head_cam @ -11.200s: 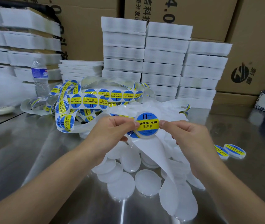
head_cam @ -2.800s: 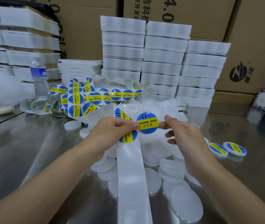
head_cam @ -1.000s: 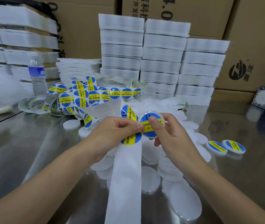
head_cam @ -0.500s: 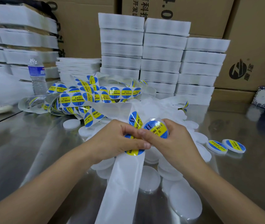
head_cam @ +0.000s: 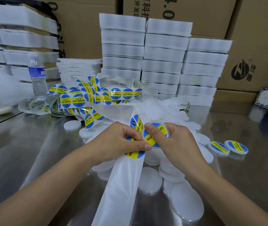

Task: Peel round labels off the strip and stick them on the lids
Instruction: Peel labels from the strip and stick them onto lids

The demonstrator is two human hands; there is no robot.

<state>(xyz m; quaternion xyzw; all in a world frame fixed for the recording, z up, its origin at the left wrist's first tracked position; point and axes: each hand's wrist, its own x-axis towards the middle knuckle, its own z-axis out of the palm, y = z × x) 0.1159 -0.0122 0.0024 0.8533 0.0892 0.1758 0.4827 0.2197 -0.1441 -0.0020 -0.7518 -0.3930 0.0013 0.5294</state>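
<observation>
Left hand: curled, gripping glossy white label strip;
Right hand: grips round white plastic lid, thumb flat on blue-yellow label

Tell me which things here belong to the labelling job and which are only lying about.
Belong to the job: label strip, held by the left hand; labelled lid, held by the right hand; bare lids; two finished lids.
Lying about: water bottle; foam stacks; cardboard boxes; patterned box.
</observation>
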